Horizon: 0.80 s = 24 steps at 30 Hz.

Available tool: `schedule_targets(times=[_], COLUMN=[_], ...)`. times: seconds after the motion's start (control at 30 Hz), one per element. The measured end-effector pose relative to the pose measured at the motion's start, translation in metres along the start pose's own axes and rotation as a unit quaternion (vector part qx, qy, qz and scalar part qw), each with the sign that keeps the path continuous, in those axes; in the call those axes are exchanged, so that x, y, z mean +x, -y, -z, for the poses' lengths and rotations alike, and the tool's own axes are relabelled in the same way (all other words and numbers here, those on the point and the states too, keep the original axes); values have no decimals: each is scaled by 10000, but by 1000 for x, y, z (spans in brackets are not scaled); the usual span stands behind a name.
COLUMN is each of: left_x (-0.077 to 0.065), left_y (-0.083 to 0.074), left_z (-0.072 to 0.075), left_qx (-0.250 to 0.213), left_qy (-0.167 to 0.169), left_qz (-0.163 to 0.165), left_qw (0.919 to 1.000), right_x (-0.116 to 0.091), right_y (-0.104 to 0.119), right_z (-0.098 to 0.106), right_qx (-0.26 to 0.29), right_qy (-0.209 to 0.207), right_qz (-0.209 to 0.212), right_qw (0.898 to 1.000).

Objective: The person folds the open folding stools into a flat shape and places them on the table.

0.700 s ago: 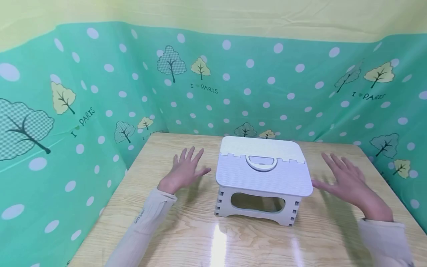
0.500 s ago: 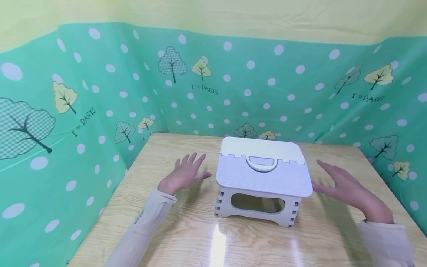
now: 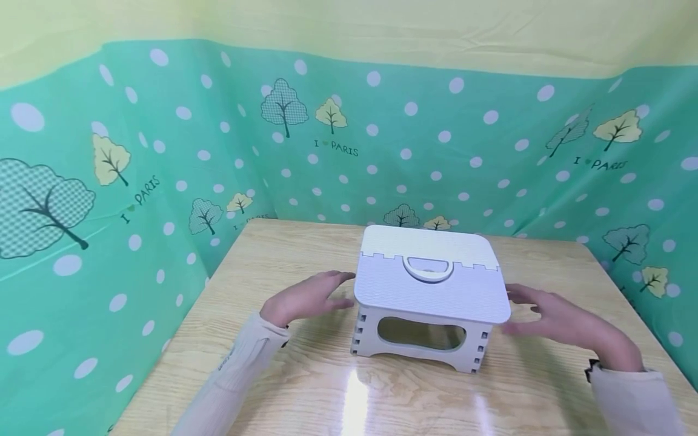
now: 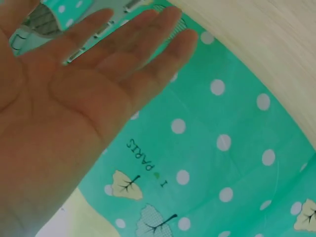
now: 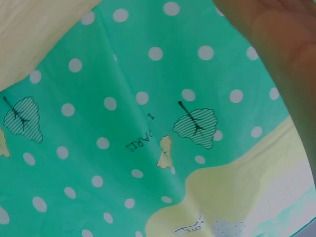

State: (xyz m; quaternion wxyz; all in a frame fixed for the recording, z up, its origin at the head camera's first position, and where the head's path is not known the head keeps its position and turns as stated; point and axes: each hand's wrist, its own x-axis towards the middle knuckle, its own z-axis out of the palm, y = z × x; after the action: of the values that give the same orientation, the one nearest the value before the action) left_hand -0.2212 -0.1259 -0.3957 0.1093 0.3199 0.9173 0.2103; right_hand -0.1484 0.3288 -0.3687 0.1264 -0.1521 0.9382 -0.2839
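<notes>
A white plastic folding step stool (image 3: 431, 284) stands upright on its legs, with a curved carry handle (image 3: 428, 272) lying flat in the middle of its top. My left hand (image 3: 311, 295) is at the stool's left side, fingertips right at the edge of the top. In the left wrist view its palm shows with the fingers extended, and part of the stool (image 4: 47, 19) is behind them. On the opposite side, my right hand (image 3: 561, 320) has its fingertips close to the right edge, thumb apart from the fingers. Neither hand is curled round the stool.
The stool rests on a light wood-grain table (image 3: 305, 387). A green cloth with white dots and printed trees (image 3: 305, 169) hangs behind the table and along both sides, with a pale yellow band (image 3: 349, 30) across its top.
Both hands have come inward to the stool's sides. Their spread fingers have drawn together and turned toward the edges of the top. The stool itself has not moved.
</notes>
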Motion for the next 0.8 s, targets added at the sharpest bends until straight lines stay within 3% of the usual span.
schedule_targets(times=[0.2, 0.27, 0.37, 0.6, 0.8], left_x=[2, 3, 3, 3, 5], left_y=[-5, -7, -10, -16, -19], left_z=[3, 4, 4, -2, -8], left_qx=[-442, -672, -962, -1111, -2088], left_qy=[-928, -1078, -968, -409, 181], left_qz=[-741, -927, -1001, -765, -669], left_qw=[9919, 9876, 9856, 9900, 9755], right_x=[-1, 0, 1, 5, 8], right_y=[10, 13, 17, 27, 32], right_z=[-5, -8, -13, -21, -29], right_qx=[379, 439, 492, 935, 1145], right_qy=[72, 15, -10, -65, 43], right_qz=[531, 698, 833, 1258, 1527], right_qw=[9978, 9966, 9953, 9876, 9816])
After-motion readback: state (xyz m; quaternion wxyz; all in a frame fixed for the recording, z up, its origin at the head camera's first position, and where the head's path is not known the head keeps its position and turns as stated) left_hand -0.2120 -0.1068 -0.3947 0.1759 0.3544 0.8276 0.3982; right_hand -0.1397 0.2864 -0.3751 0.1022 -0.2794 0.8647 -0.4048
